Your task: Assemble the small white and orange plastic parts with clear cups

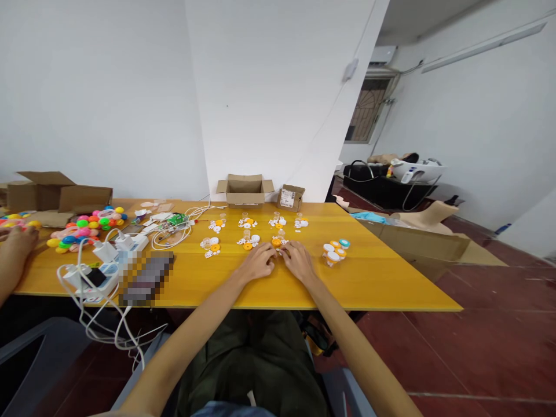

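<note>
My left hand and my right hand are close together over the near part of the yellow table, fingers bent inward. Whatever their fingertips hold is too small to make out. Just beyond them lie an orange cap and small white parts, with a clear cup behind. To the left is another group with an orange cap and a white cap. More such groups stand in rows further back. Right of my right hand, several capped clear containers stand together, with orange, white and teal lids.
Two cardboard boxes stand by the wall. At left are a phone, a power strip with cables, a circuit board, colourful balls and another person's hand. A large carton sits beyond the table's right edge.
</note>
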Available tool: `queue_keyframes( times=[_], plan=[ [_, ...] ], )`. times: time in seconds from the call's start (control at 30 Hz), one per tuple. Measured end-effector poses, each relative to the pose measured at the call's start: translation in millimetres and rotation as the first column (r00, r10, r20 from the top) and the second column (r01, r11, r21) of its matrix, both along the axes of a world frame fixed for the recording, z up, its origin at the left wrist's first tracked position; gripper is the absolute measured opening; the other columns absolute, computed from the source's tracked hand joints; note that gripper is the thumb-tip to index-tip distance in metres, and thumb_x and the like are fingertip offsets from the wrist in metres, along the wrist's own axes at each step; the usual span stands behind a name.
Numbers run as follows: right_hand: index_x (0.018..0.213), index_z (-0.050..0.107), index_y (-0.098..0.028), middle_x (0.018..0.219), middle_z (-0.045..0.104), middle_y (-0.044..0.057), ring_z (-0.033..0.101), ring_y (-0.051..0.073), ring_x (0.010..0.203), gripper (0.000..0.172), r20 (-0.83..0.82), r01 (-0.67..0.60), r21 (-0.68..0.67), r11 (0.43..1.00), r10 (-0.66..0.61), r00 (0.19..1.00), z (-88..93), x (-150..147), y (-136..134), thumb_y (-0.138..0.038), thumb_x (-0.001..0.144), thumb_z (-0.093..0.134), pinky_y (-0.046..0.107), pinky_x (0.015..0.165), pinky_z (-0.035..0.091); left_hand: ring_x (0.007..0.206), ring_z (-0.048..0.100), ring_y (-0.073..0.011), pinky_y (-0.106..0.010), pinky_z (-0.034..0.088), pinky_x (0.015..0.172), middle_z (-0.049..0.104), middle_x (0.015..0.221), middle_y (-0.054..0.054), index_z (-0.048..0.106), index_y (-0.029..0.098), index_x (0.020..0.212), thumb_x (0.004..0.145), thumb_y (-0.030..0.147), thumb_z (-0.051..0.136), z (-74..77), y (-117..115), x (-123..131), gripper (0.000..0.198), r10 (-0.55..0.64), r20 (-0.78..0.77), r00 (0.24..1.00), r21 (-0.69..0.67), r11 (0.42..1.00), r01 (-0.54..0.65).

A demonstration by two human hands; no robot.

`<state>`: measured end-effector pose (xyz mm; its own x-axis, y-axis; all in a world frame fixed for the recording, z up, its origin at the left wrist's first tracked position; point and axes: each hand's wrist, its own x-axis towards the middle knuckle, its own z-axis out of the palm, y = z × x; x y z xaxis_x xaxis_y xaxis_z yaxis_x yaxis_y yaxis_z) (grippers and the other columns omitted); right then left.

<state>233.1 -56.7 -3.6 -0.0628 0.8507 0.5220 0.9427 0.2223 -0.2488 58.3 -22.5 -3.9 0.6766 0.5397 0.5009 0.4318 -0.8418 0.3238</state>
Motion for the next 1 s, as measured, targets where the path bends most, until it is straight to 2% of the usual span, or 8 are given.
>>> queue_keyframes(
  times=[0.33,0.43,0.7,0.87,1.0],
  plan=[
    [0.081,0.068,-0.023,0.092,0.067,0.008,0.059,0.024,0.09,0.022,-0.074,0.123,0.081,0.989,-0.117,0.99,-1.4,3.8,1.4,-0.019,0.092,0.05,0.033,0.08,0.044,0.106,0.058,-0.0232,-0.038,0.046,0.101,0.063,0.106,-0.007,0.069,0.023,0.106,0.082,0.005,0.051,-0.6,0.4,0.1,0.035,-0.008,-0.028,1.0,0.02,1.0,0.009],
    [0.08,0.068,-0.022,0.092,0.067,0.009,0.059,0.024,0.091,0.022,-0.077,0.154,0.066,0.986,-0.149,0.986,-2.5,4.8,2.0,-0.018,0.091,0.05,0.034,0.08,0.045,0.107,0.057,-0.0234,-0.039,0.046,0.102,0.062,0.108,-0.008,0.069,0.023,0.108,0.084,0.006,0.05,-0.5,0.5,0.1,0.035,-0.012,-0.037,0.999,0.026,1.0,0.013],
    [0.084,0.07,-0.024,0.094,0.068,0.009,0.059,0.025,0.093,0.019,-0.031,0.106,0.048,0.993,-0.105,0.994,-10.3,8.4,6.7,-0.017,0.088,0.053,0.035,0.081,0.046,0.115,0.054,-0.0247,-0.042,0.042,0.106,0.061,0.121,-0.007,0.066,0.027,0.115,0.089,0.01,0.051,-6.1,4.7,0.3,0.035,-0.024,-0.042,0.999,0.027,0.999,0.025],
    [0.084,0.07,-0.022,0.097,0.068,0.01,0.059,0.025,0.096,0.018,-0.018,0.147,-0.021,0.989,-0.147,0.989,-5.6,6.1,4.2,-0.017,0.09,0.053,0.034,0.082,0.045,0.119,0.053,-0.0232,-0.041,0.04,0.107,0.064,0.124,-0.005,0.062,0.027,0.121,0.093,0.013,0.047,-6.8,5.4,0.2,0.034,-0.053,-0.075,0.996,0.017,0.998,0.055],
    [0.085,0.07,-0.022,0.097,0.068,0.01,0.059,0.024,0.095,0.021,-0.025,0.149,-0.021,0.989,-0.149,0.988,-2.7,4.5,3.1,-0.018,0.093,0.051,0.033,0.081,0.044,0.12,0.053,-0.0231,-0.041,0.038,0.109,0.065,0.125,-0.006,0.061,0.027,0.121,0.094,0.015,0.047,-6.3,5.4,0.1,0.033,-0.052,-0.069,0.996,0.023,0.998,0.054]
  ],
)
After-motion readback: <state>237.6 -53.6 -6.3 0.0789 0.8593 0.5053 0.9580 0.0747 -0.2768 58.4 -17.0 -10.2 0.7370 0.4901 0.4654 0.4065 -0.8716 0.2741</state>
